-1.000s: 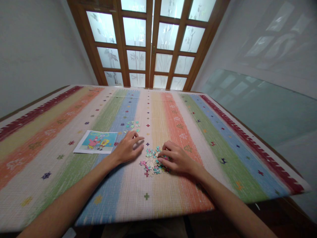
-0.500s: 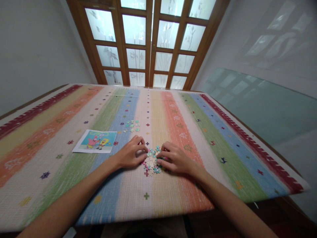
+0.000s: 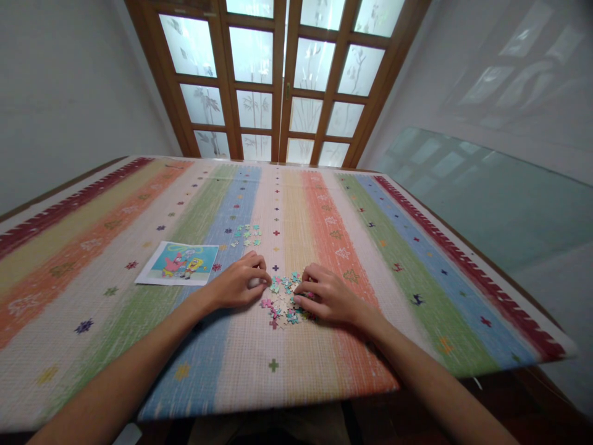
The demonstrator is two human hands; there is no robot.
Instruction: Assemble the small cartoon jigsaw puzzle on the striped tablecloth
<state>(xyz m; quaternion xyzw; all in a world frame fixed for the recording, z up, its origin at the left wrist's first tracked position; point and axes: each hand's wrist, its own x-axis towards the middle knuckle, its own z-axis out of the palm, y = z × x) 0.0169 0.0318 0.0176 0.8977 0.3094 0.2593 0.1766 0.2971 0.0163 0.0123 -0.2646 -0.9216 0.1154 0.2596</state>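
A heap of small puzzle pieces (image 3: 281, 304), pink, teal and pale, lies on the striped tablecloth (image 3: 324, 235) in front of me. My right hand (image 3: 328, 298) rests on the heap's right side, with curled fingertips touching the pieces. Whether it grips one is hidden. My left hand (image 3: 237, 284) sits just left of the heap, its fingers curled around a pale puzzle piece (image 3: 254, 283). A printed cartoon picture (image 3: 180, 264) lies flat further left. A small group of teal pieces (image 3: 247, 234) is spread out beyond my left hand.
The table's near edge (image 3: 278, 402) runs just below my forearms. Its right edge (image 3: 486, 278) borders a glass-topped surface (image 3: 509, 210). Wooden doors with frosted glass panes (image 3: 282, 80) stand behind the far end, and white walls are on both sides.
My left hand came from near the picture to the heap's left edge, then drew back slightly with a pale piece under its fingers. My right hand stayed on the heap.
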